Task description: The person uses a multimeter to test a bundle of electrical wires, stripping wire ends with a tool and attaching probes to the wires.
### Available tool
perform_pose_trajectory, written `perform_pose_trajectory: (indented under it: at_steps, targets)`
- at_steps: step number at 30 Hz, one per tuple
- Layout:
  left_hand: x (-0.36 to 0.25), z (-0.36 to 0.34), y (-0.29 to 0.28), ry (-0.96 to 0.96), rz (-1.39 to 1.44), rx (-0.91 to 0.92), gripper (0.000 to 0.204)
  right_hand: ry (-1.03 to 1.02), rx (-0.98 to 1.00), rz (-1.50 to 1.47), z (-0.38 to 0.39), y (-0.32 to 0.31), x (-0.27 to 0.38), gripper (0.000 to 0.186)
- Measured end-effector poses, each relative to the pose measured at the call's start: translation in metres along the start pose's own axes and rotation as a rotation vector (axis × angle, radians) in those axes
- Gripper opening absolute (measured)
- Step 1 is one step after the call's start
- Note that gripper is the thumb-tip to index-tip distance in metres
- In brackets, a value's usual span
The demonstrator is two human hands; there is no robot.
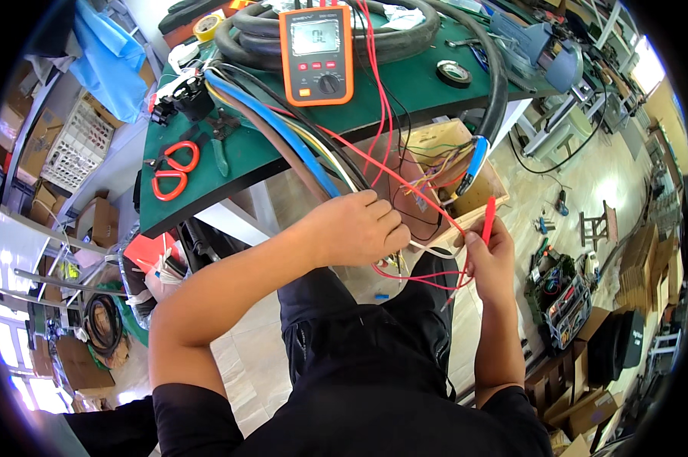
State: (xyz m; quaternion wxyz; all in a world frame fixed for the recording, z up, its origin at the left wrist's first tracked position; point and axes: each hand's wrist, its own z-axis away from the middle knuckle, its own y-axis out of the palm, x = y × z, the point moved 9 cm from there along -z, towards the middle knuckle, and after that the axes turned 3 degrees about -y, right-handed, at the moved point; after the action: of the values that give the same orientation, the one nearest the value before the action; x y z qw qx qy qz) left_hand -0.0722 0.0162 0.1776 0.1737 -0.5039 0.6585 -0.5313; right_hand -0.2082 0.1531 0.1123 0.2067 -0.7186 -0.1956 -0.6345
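Currently L hand [365, 228] clenched round multicolour wire bundle [304, 158], R hand [492, 263] pinching red probe [489, 217], orange meter [317, 57] on bench [420, 84].

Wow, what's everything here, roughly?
Table: one, green, upper centre
Meter: one, orange, on table
Cables: several, blue, brown, black, over table edge
Cable coil: one, black, behind meter
Scissors: one, red-handled, table's left
Pliers: one, green-handled, beside scissors
Tape rolls: two, yellow and black, tabletop
Sheet: one, blue, upper left
Wooden box: one, pale, right of centre
Cardboard boxes: several, brown, right
Probe: one, red, right of centre
Left hand: one, bare, curled at cables
Right hand: one, bare, fingers pinching probe
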Motion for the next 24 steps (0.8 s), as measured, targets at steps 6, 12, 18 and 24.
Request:
perform_pose_trajectory:
  at_steps: [6,12,18,24]
  targets:
    - [0.034,-0.006,-0.107,-0.050,-0.162,-0.026,0.020,0.079,0.052,-0.140,-0.011,-0.001,0.020,0.015]
    - [0.218,0.032,-0.260,-0.705,-0.503,-0.541,0.022,0.091,0.096,-0.077,-0.002,0.007,0.018,0.012]
    - [0.410,0.213,-0.255,-1.616,0.033,-0.668,0.046,0.152,0.171,-0.104,0.012,0.022,0.008,0.017]
    - [0.310,0.149,-0.175,-1.256,0.571,-0.344,0.052,0.256,0.272,-0.087,0.028,0.038,0.006,0.016]
